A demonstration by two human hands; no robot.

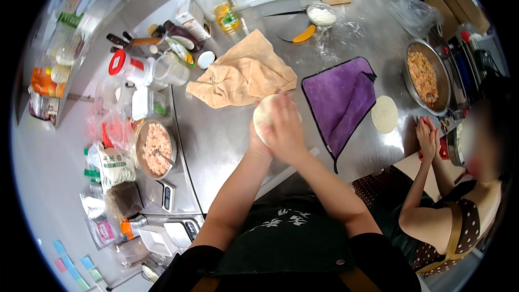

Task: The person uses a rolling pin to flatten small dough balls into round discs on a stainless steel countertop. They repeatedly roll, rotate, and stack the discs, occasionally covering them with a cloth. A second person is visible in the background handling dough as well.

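A round, flat piece of pale dough (262,121) lies between my two hands, above the steel table. My left hand (259,146) is under it, mostly hidden by the dough and the other hand. On top of the dough rests my right hand (285,129), its fingers slightly blurred. Just beyond my hands lies a crumpled peach cloth (247,77). A purple cloth with black edging (340,97) is spread to the right, and a flat dough round (384,114) lies beside it on the steel.
Steel bowls of minced filling stand at left (156,150) and right (427,77). Farther back are an oil bottle (225,12), a bowl of white powder (321,15) and a yellow-handled tool (304,33). A digital scale (160,194) sits at left. Another person's clasped hands (427,138) are at the right edge.
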